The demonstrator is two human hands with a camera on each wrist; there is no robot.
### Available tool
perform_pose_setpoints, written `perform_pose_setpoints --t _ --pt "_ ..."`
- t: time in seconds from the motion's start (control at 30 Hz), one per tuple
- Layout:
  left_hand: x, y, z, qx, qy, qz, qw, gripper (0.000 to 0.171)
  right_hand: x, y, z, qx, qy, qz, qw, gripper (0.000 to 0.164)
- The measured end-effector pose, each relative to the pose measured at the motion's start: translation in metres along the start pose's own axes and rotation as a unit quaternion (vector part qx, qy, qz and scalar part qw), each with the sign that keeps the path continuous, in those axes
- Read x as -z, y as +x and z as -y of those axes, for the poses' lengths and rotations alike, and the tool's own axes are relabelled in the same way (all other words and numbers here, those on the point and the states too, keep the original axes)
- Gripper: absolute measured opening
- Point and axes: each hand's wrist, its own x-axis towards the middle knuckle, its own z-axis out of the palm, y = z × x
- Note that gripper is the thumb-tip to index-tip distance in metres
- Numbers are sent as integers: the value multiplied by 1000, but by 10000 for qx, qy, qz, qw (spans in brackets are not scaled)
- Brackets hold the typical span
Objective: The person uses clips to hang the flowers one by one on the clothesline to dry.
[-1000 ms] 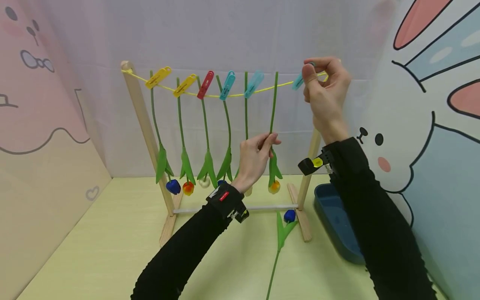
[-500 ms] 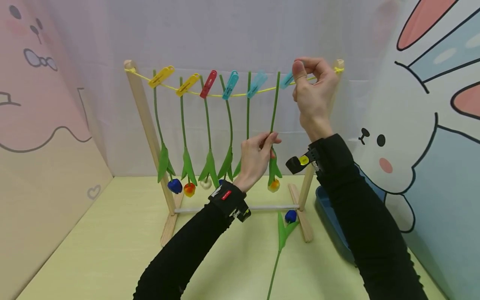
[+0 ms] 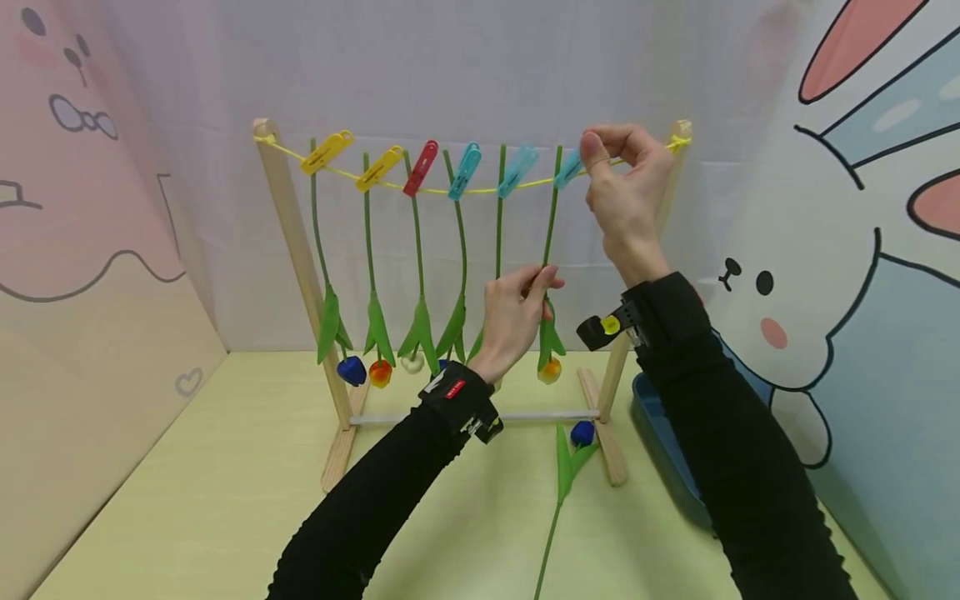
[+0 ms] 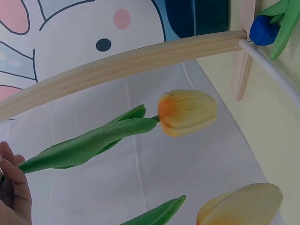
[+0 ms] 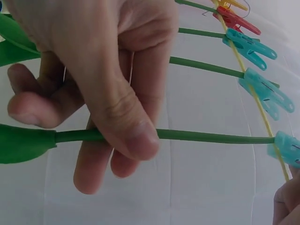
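My left hand (image 3: 513, 312) pinches the green stem of a yellow-orange tulip (image 3: 550, 370), which hangs flower down. In the right wrist view, its thumb lies across the stem (image 5: 201, 136). Higher up, my right hand (image 3: 633, 183) pinches the handle end of a light blue clothespin (image 3: 567, 171). This clothespin sits at the yellow line (image 3: 536, 181), its front end overlapping the upper stem. The left wrist view shows the tulip's bloom (image 4: 187, 112) and leaves beyond my fingertips. Several other tulips hang to the left from clothespins, including a red clothespin (image 3: 420, 168) and a yellow clothespin (image 3: 326, 152).
A wooden frame (image 3: 288, 225) carries the line between its two posts, with a white bar (image 3: 547, 414) low down. On the table (image 3: 247, 500) lies a blue tulip (image 3: 582, 433) near the right foot. A dark blue basin (image 3: 667, 467) stands at right, partly behind my sleeve.
My right hand has moved left and slightly down along the line, bringing the clothespin from apart to overlapping the stem. My left hand stays at the stem.
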Motion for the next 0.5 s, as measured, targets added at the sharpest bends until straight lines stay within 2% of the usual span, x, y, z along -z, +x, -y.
perform_pose_setpoints --t 0.17,0.27,0.5 --pt "0 0 0 86 3 68 9999 28 2 -1 1 -31 -536 8 9986 7" --pt "0 -1 1 134 11 89 9999 28 4 -1 1 -25 -830 113 9965 13" --pt "1 -4 1 175 -208 74 9996 30 11 -4 2 222 -1020 473 9934 29"
